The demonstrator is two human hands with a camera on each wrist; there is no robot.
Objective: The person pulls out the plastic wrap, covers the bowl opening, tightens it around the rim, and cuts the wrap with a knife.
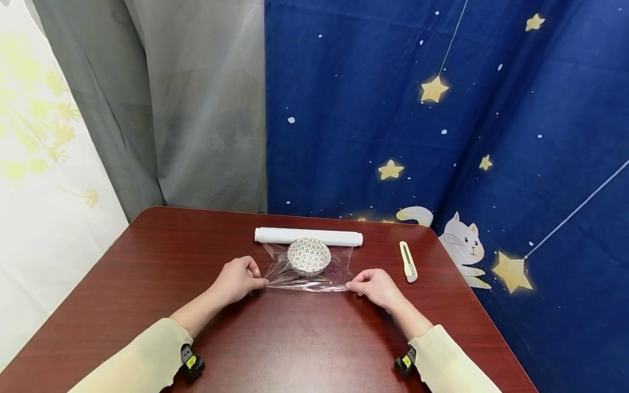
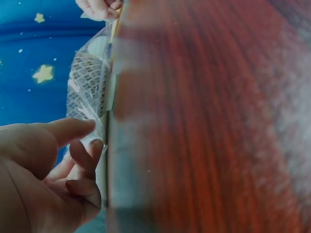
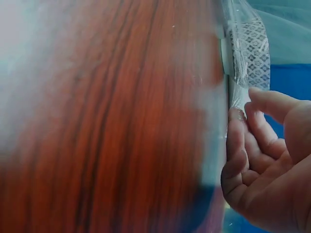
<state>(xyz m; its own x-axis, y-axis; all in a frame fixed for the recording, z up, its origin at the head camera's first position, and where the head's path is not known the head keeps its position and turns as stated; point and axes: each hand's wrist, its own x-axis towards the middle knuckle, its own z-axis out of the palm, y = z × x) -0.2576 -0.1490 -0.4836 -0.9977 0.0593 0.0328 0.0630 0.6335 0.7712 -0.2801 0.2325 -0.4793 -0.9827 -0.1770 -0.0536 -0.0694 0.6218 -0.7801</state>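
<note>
A patterned bowl [image 1: 308,255] stands on the table, with clear plastic wrap [image 1: 314,285] drawn across it toward the person. Behind the bowl lies the white roll [image 1: 308,236] that the wrap comes from. My left hand [image 1: 239,279] pinches the near left corner of the film between thumb and fingers. At the near right corner, my right hand [image 1: 375,287] pinches the film the same way. In the left wrist view the film [image 2: 92,104] hangs in front of the bowl's side [image 2: 82,73]. The right wrist view shows gathered film running to the fingertips [image 3: 237,114].
A pale yellow utility knife [image 1: 408,262] lies to the right of the bowl. The dark red wooden table [image 1: 314,338] has rounded far corners. Beyond it hang a grey curtain [image 1: 206,109] and a blue star-patterned curtain [image 1: 344,109].
</note>
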